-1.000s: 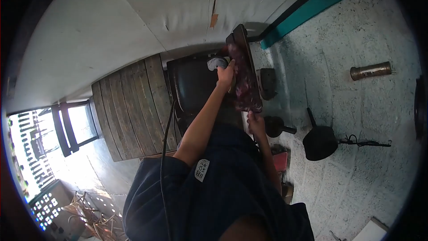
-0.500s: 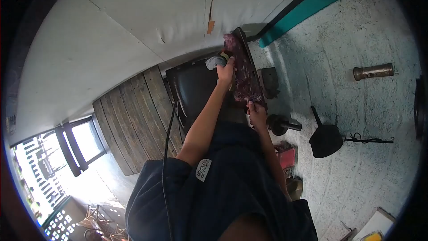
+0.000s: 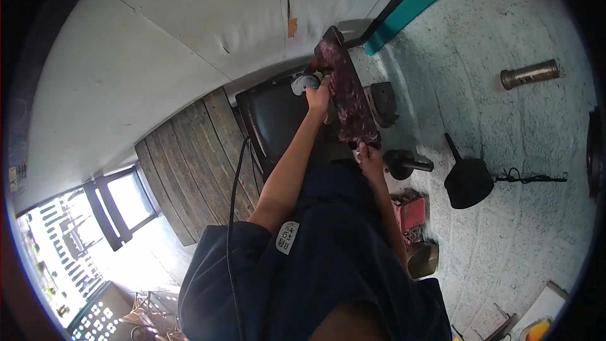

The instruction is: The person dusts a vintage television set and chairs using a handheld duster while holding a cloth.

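Observation:
My right hand is closed on the near end of a long, fluffy purple-red duster. The duster stretches away from it along a narrow dark board. My left hand is closed round a grey cloth-like thing beside the duster's left edge. Some yellowish and red parts show near its fingers, too small to make out. Beneath my left forearm is a dark, glossy box-like surface.
Wooden planks lie at the left. A black cable crosses my left side. On the right are a black pan, a metal cylinder, a dark pot with a handle, a red box and a brownish bowl.
The duster has shifted a little along the board, with my right hand still on its end. My left hand has stayed beside it, still round the grey thing. The whole view has shifted slightly.

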Tool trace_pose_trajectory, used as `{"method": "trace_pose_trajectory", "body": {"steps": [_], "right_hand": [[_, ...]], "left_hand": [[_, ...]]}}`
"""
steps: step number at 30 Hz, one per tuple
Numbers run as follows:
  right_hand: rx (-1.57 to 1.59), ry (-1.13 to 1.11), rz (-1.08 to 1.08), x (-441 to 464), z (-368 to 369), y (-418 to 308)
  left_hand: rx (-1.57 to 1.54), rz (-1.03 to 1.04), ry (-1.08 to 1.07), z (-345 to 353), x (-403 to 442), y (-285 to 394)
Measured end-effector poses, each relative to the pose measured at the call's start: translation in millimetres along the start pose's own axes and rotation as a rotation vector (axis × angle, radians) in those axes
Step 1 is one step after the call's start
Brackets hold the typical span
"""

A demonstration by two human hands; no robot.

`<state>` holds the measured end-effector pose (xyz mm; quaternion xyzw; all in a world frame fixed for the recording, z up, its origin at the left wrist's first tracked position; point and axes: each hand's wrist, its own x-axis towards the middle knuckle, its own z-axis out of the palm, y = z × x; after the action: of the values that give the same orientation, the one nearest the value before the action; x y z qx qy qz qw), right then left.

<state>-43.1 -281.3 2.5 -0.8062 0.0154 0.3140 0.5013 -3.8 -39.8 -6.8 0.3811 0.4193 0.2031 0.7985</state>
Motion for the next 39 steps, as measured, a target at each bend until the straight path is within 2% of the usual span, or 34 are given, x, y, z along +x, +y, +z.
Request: {"method": "trace_pose_trajectory", "body": {"steps": [2,4,8,10,12,14,16,18,19,21,23,24,26,29,31,33,35,37,39], "right_hand": [[-0.068,-0.024,0.007,-4,-13,3],[-0.066,-0.019,-0.02,-14,-21,15],[-0.139,-0.017,-0.102,-33,-47,47],[-0.132,-0.053,-0.044,-45,-60,58],[-0.123,-0.085,0.012,-56,-71,76],[-0.192,0.005,-0.242,-59,-81,109],[-0.201,-0.026,-0.191,-82,-100,104],[-0.211,-0.061,-0.138,-104,-111,108],[-0.165,-0.025,-0.182,-114,-114,120],[-0.113,0.009,-0.218,-128,-124,140],[-0.249,0.124,-0.406,-141,-133,160],[-0.24,0.127,-0.393,-152,-138,164],[-0.169,-0.003,-0.142,-175,-151,164],[-0.224,0.026,-0.219,-192,-165,176],[-0.276,0.007,-0.254,-197,-170,178],[-0.037,-0.06,-0.042,-200,-173,184],[-0.121,-0.049,-0.08,-194,-179,186],[-0.201,-0.05,-0.119,-188,-177,176],[0.045,-0.16,0.09,-188,-173,156]], "left_hand": [[-0.031,0.071,-0.009,0,0,-8],[0.113,0.023,0.115,1,-5,-20],[0.084,-0.044,0.019,0,-22,-36],[0.096,0.084,0.078,10,-59,-22],[0.096,0.134,0.107,-4,-29,-73],[0.094,0.179,0.13,-1,-36,-86],[0.041,-0.01,0.097,8,-81,-68],[0.042,0.036,0.116,1,-84,-100],[0.073,0.075,0.133,-11,-72,-132],[0.112,0.11,0.154,-15,-88,-154],[0.128,0.071,0.165,-23,-114,-170],[0.139,0.055,0.167,-24,-132,-171],[0.097,-0.03,0.118,-14,-179,-151],[0.113,-0.077,0.075,-9,-204,-142],[0.112,-0.043,0.058,-11,-207,-145],[0.112,-0.014,0.032,-10,-209,-146],[0.083,0.025,0.013,-8,-211,-144],[0.116,0.041,0.076,-23,-176,-178],[0.155,0.049,0.134,-27,-171,-175]]}}
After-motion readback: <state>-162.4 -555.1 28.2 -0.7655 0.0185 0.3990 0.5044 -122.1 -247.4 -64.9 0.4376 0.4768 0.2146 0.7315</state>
